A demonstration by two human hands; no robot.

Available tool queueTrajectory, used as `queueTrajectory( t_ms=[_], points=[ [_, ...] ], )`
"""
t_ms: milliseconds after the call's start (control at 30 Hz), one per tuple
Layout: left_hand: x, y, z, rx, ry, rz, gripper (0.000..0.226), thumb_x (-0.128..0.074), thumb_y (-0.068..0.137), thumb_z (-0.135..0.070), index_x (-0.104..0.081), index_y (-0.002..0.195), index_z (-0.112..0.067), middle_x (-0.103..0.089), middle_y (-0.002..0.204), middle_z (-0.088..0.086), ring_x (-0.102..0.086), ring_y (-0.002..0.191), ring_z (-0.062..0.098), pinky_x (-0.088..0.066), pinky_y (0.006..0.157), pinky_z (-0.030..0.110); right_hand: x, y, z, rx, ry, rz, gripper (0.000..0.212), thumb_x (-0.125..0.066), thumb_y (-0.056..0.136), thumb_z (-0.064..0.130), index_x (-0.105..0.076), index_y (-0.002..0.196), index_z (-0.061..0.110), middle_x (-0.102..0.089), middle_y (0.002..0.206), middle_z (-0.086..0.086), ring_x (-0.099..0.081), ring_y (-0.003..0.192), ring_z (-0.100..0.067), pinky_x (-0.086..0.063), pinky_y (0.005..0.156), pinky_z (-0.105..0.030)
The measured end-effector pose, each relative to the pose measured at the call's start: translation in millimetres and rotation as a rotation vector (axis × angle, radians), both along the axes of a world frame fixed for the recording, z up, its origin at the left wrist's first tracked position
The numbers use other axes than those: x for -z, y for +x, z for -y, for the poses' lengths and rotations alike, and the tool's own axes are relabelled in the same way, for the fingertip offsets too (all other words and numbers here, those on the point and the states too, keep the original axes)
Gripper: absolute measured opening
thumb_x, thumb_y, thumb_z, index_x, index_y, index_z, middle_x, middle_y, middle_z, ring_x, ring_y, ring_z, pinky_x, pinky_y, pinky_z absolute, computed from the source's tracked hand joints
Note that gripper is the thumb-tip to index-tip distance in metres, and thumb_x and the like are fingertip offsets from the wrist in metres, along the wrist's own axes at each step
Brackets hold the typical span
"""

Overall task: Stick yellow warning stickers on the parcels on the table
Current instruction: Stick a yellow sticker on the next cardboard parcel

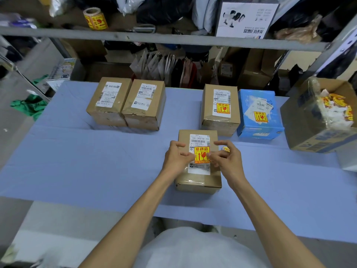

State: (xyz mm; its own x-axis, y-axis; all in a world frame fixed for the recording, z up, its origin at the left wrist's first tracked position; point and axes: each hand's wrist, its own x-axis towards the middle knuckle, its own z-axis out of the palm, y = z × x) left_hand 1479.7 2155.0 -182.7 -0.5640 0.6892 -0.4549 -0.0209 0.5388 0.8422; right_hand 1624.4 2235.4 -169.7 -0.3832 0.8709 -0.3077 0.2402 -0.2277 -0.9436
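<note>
On the nearest parcel (199,183), the left hand (176,158) and right hand (228,158) pinch the sticker (201,154) by its sides, fingers curled. That likely keeps it flat and square.

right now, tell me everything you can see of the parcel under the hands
The parcel is a small brown cardboard box sealed with clear tape, lying flat on the blue table nearest the person. A white shipping label with barcodes covers its top, and a yellow sticker with red print sits on that label. The left hand and right hand seem to pinch the sticker's side edges with curled fingers.
</note>
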Motion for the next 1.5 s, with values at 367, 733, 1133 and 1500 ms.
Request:
queueTrajectory(
  t_ms=[367, 733, 1133, 1500],
  points=[
    [13, 0, 7, 0.030, -0.050, -0.054, 0.036, -0.077, 0.074, -0.019, -0.046, 0.092, -0.024, -0.071, 0.084, -0.002, -0.064, 0.087, 0.012, -0.046, 0.069, 0.026, 18, 1, 3, -0.043, 0.053, 0.196, 0.028, -0.079, 0.074, 0.005, -0.058, 0.090, 0.012, -0.067, 0.062, -0.003, -0.066, 0.057, -0.011, -0.055, 0.060, -0.031],
    [18, 5, 8, 0.080, -0.086, -0.280, 0.033, -0.073, 0.073, -0.017, -0.049, 0.095, -0.014, -0.063, 0.095, -0.008, -0.061, 0.085, 0.012, -0.049, 0.072, 0.030, 24, -3, 4, -0.097, 0.172, 0.273, 0.023, -0.070, 0.072, -0.008, -0.061, 0.085, 0.009, -0.059, 0.067, 0.003, -0.054, 0.055, -0.002, -0.045, 0.055, -0.015],
    [25, 6, 10, 0.155, -0.050, -0.426, 0.035, -0.078, 0.071, -0.026, -0.054, 0.095, -0.017, -0.056, 0.101, -0.017, -0.065, 0.086, 0.011, -0.050, 0.072, 0.031, 27, -1, 6, -0.150, 0.262, 0.351, 0.031, -0.083, 0.066, 0.005, -0.060, 0.084, 0.015, -0.061, 0.064, 0.004, -0.054, 0.054, -0.004, -0.049, 0.059, -0.021],
    [22, -1, 7, 0.286, 0.114, -0.404, 0.053, -0.083, 0.065, -0.021, -0.047, 0.101, -0.031, -0.067, 0.083, -0.017, -0.062, 0.086, -0.001, -0.047, 0.079, 0.026, 34, -5, 20, -0.166, 0.595, 0.469, 0.035, -0.078, 0.075, 0.019, -0.059, 0.104, 0.016, -0.054, 0.107, -0.001, -0.056, 0.086, -0.016, -0.048, 0.067, -0.032]
  ],
)
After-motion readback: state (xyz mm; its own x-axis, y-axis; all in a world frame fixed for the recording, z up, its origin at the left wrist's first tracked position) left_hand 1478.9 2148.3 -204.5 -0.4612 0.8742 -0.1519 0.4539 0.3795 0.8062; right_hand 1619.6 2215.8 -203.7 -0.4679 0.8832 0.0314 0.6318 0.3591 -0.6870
